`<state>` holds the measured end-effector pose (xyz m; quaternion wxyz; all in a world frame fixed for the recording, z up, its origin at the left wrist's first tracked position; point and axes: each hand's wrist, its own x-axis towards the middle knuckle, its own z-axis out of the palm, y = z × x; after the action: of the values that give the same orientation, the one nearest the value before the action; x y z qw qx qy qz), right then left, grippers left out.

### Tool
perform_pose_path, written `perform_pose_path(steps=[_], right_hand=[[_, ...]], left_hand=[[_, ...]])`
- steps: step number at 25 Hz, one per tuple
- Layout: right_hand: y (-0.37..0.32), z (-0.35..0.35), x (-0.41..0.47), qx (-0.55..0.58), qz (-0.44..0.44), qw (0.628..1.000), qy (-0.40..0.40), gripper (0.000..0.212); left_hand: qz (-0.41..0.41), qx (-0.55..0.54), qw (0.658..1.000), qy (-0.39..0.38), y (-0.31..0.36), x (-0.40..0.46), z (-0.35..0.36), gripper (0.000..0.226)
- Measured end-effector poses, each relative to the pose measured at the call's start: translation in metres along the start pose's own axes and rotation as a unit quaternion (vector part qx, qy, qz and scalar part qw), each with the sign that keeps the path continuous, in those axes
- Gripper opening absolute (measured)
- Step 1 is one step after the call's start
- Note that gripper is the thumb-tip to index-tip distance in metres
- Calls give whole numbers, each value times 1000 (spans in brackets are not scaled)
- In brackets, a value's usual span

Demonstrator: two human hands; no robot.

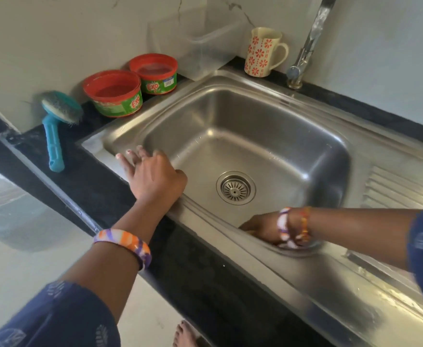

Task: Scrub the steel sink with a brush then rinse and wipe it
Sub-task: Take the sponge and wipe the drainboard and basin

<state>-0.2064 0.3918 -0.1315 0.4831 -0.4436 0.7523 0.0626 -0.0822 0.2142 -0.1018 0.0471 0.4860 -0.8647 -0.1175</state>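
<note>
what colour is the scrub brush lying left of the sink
Teal, handle and head alike, with greyish bristles; the brush shows clearly in the head view, lying on the dark counter.

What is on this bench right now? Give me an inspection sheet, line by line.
Surface: dark counter around a steel sink.
Job's things: teal brush lying on the counter; tap behind the sink.
Clutter: two red-rimmed tubs, flowered mug, clear container.
Grippers: left hand resting on the sink rim; right hand low inside the basin, grip unclear.
Cables: nothing seen.
Surroundings: pale wall.
</note>
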Motion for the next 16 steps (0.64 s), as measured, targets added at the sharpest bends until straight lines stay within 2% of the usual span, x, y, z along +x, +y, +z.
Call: perform_pose_path(steps=[2,4,6,7,8,10,12,13,16], right_hand=[[8,-11,-23,134,-26,988,-66,30],[8,-23,-48,199,-21,974,-111,20],[-2,-21,-46,234,-40,968,-80,24],[-12,-18,-34,287,-48,955,-51,24],[-27,-16,-20,377,-61,924,-27,24],[-63,-22,16,529,-118,840,-26,16],[-102,-42,52,612,-152,776,-30,25],[-117,-51,70,630,-142,763,-28,31],[-126,-51,103,593,-111,797,15,32]], left_hand=[[-3,-2,1000,0,-20,28,-11,51],[23,-13,1000,6,-41,52,-21,43],[84,-10,996,15,-56,72,-23,32],[114,-9,993,16,-60,78,-22,29],[137,-13,990,17,-62,85,-20,27],[161,-15,987,20,-61,91,-17,25],[167,-13,985,33,-59,94,-15,26],[160,-11,986,39,-59,94,-15,27],[149,-3,988,51,-60,96,-12,27]])
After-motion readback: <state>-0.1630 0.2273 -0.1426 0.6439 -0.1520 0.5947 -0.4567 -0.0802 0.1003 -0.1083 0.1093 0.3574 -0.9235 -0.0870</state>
